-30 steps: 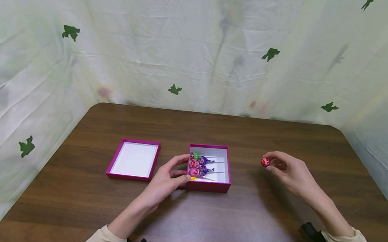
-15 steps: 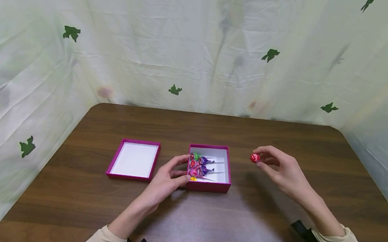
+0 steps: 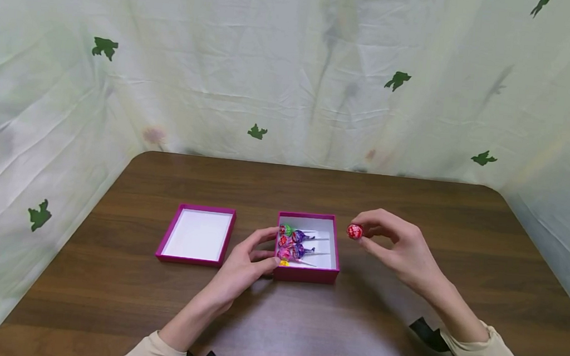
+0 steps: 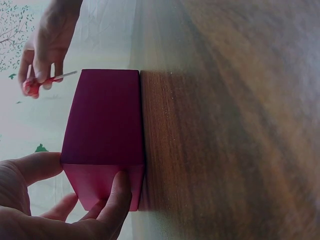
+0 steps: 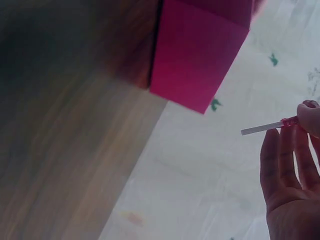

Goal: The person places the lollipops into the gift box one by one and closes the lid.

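Note:
My right hand [image 3: 395, 245] pinches a red-wrapped lollipop [image 3: 354, 231] just right of the magenta box [image 3: 306, 276], above the table. In the right wrist view, its white stick [image 5: 261, 128] juts out past the fingers. Several lollipops [image 3: 296, 246] in green, red, pink, purple and yellow wrappers lie in the box, heads toward its left wall. My left hand [image 3: 245, 261] rests spread fingers and thumb against that wall. From the left wrist, its fingers [image 4: 116, 200] touch the outside of the box.
Left of my left hand lies the magenta-rimmed box lid [image 3: 197, 235], white inside facing up. Everything stands on a brown wooden table [image 3: 264, 190]. A pale cloth [image 3: 293, 72] with green leaf shapes hangs behind the table and at both sides.
My right hand has moved left with the red lollipop, from well right of the box to close beside it. The left hand, box and lid have stayed still.

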The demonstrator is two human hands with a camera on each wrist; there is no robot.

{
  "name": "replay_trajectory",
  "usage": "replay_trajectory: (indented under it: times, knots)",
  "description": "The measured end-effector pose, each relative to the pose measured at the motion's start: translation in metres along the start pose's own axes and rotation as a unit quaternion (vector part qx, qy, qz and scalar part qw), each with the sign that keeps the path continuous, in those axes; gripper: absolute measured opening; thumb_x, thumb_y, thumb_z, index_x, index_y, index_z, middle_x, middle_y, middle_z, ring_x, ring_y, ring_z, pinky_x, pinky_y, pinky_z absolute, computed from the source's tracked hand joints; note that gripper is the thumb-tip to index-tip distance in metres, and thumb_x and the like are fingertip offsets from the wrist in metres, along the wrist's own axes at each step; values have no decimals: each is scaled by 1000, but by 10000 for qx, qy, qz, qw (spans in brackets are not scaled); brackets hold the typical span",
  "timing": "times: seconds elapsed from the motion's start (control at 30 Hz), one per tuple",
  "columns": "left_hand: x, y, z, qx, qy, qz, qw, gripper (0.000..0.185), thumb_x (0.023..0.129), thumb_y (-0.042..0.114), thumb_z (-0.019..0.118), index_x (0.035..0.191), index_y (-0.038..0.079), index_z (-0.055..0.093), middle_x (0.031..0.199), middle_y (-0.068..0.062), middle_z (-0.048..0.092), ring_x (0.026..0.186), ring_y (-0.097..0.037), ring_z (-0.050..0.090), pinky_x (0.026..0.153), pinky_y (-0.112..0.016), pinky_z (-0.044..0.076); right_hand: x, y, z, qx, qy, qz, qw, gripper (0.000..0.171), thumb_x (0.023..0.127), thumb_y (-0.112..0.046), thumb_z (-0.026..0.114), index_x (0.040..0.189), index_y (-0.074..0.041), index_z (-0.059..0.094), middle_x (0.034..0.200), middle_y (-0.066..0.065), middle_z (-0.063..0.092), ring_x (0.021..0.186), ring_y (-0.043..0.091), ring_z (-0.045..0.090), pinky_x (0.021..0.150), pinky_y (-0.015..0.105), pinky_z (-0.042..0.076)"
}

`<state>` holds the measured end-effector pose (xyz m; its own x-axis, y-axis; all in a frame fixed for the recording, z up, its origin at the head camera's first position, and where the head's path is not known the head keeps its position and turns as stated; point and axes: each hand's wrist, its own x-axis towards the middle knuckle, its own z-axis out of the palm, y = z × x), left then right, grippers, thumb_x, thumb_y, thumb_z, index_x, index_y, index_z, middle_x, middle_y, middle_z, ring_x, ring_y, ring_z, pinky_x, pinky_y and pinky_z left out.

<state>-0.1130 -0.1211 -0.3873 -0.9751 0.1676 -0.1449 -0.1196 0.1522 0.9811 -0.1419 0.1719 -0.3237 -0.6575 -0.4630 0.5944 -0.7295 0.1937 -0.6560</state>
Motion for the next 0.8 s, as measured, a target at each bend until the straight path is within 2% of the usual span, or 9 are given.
replay_trajectory:
  times: [0.2,0.37,0.6,0.73,0.8]
  knots:
    - [0,0,0,-26,-16,27,10000,56,90,8,68,143,19,50,147,-5,45,117,-31,57,88,-41,53,7,-6,11,183,-14,-64,9998,35,76,20,71,105,3,65,102,10,65,89,20,63,80,32,55]
    - [0,0,0,8,1,18,10000,56,91,8,67,143,19,50,147,-5,45,117,-31,57,88,-41,53,8,0,22,76,-174,140,9997,36,78,16,73,108,-1,66,103,7,66,92,17,63,82,34,54]
    - [0,-1,1,14,24,14,10000,56,90,8,68,142,19,51,147,-5,45,116,-31,57,88,-41,53,8,30,37,-296,-819,566,9946,33,84,-3,76,110,-21,66,101,-11,66,91,8,63,83,33,53]
    - [1,-1,1,2,31,54,10000,56,90,8,68,142,18,51,147,-6,46,116,-31,57,88,-41,53,11,39,43,-327,-1248,559,9901,34,83,-3,77,109,-21,66,100,-12,65,89,9,62,79,39,54]
    - [1,-1,1,-9,19,62,10000,56,90,8,68,143,18,51,147,-6,45,116,-31,57,88,-41,53,12,42,46,-393,-1442,589,9870,34,82,-2,78,108,-20,66,99,-12,65,87,8,62,75,38,54]
